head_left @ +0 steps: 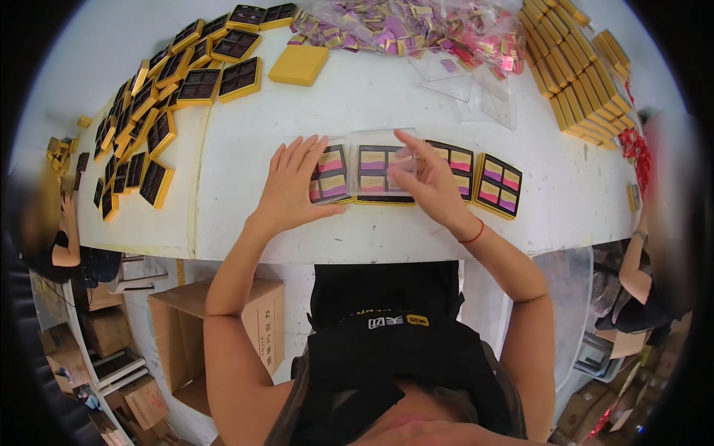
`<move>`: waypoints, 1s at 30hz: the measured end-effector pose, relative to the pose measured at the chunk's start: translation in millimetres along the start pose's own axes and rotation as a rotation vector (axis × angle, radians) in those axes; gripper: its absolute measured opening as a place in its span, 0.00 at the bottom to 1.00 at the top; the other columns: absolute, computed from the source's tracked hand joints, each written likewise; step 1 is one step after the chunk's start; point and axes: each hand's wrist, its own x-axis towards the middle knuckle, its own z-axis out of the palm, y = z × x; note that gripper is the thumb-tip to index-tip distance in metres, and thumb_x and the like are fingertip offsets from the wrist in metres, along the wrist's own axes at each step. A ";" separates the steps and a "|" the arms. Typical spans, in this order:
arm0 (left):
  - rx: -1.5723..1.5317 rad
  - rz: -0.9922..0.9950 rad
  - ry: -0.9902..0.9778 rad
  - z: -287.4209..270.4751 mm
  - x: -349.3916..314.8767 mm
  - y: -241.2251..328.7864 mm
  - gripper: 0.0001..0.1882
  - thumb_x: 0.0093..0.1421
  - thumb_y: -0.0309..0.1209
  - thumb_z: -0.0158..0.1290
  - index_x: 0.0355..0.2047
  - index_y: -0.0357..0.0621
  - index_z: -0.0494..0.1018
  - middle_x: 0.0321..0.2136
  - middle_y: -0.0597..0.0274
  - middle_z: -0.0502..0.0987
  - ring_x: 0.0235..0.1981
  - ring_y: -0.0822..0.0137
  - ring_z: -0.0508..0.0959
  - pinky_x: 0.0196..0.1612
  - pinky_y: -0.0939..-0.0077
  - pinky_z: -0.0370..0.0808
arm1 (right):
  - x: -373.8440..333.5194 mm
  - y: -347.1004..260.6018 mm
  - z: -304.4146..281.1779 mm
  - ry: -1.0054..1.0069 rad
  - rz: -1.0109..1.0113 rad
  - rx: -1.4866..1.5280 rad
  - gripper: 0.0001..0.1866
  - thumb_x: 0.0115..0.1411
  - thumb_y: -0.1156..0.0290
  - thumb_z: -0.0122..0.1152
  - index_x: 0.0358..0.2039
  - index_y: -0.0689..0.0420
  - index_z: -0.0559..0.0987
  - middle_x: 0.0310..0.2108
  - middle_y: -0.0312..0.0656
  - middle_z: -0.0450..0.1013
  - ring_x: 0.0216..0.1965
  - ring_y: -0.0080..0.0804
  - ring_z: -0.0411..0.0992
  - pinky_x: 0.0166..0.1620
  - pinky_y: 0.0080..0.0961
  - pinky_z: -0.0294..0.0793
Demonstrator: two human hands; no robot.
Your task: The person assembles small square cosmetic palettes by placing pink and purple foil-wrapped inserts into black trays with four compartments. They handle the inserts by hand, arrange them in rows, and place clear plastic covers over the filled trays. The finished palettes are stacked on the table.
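A row of gold-edged boxes lies in front of me, each with pink and purple wrapped pieces in dark compartments. My left hand [291, 187], fingers stretched out, rests over the left side of the leftmost box [332, 183]. Over the second box [383, 199] lies a clear plastic lid [374, 165], a little off the box's far edge. My right hand [437, 192] has its thumb and index finger on the right part of that lid. Partly behind the right hand is a third box [461, 160]. The rightmost filled box [498, 186] stands slightly turned.
Many gold boxes with dark inserts [199, 85] spread over the table's left. A closed gold box [299, 65], bags of wrapped pieces [401, 26], and clear lids [487, 102] lie farther back. Stacked gold boxes [576, 74] stand at right. People work at both sides.
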 end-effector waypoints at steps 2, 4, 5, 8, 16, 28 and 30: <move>-0.014 0.016 -0.098 -3.3 -0.2 -6.7 0.53 0.41 0.42 0.71 0.66 0.45 0.57 0.63 0.53 0.61 0.65 0.51 0.59 0.67 0.57 0.55 | 0.0 -10.1 -4.9 -0.091 -0.049 -0.409 0.28 0.58 0.72 0.61 0.60 0.59 0.71 0.41 0.47 0.69 0.41 0.30 0.72 0.40 0.24 0.71; -0.122 0.040 -0.228 -14.5 4.0 -14.8 0.54 0.40 0.42 0.71 0.66 0.46 0.57 0.64 0.54 0.60 0.65 0.50 0.58 0.67 0.57 0.54 | -3.0 -16.0 -9.7 -0.118 -0.195 -0.858 0.29 0.56 0.64 0.62 0.58 0.59 0.73 0.47 0.54 0.68 0.49 0.47 0.68 0.48 0.38 0.66; -0.127 0.042 -0.234 -15.9 3.2 -16.7 0.54 0.39 0.42 0.71 0.66 0.46 0.57 0.63 0.54 0.60 0.65 0.50 0.58 0.67 0.57 0.55 | -4.4 -17.2 -11.3 -0.121 -0.232 -0.957 0.29 0.56 0.63 0.62 0.58 0.58 0.74 0.49 0.55 0.68 0.51 0.49 0.66 0.52 0.41 0.64; -0.114 0.079 -0.225 -17.8 5.5 -22.2 0.54 0.38 0.41 0.71 0.66 0.47 0.58 0.62 0.54 0.61 0.64 0.50 0.59 0.67 0.57 0.56 | -2.1 -19.5 -16.5 -0.125 -0.364 -1.196 0.29 0.55 0.58 0.62 0.57 0.56 0.74 0.55 0.57 0.66 0.57 0.54 0.62 0.61 0.51 0.57; -0.059 0.046 -0.245 -19.5 1.3 -27.3 0.57 0.36 0.43 0.72 0.66 0.49 0.57 0.59 0.53 0.62 0.60 0.50 0.62 0.64 0.58 0.59 | 12.4 -16.4 -18.9 -0.350 -0.449 -1.228 0.54 0.46 0.32 0.65 0.65 0.55 0.63 0.56 0.56 0.65 0.56 0.54 0.64 0.64 0.53 0.54; -0.109 0.078 -0.295 -25.2 9.8 -35.1 0.58 0.35 0.43 0.73 0.66 0.50 0.56 0.60 0.53 0.61 0.60 0.50 0.61 0.64 0.57 0.58 | 24.3 -16.1 -24.0 -0.419 -0.301 -1.060 0.55 0.40 0.47 0.72 0.65 0.61 0.61 0.50 0.55 0.67 0.50 0.53 0.65 0.61 0.44 0.60; -0.066 0.061 -0.257 -17.7 3.8 -34.6 0.59 0.34 0.43 0.73 0.67 0.50 0.55 0.63 0.52 0.59 0.63 0.49 0.59 0.66 0.57 0.57 | 23.4 -15.0 -23.4 -0.435 -0.287 -1.100 0.56 0.40 0.47 0.72 0.66 0.60 0.60 0.51 0.56 0.66 0.52 0.54 0.64 0.63 0.47 0.58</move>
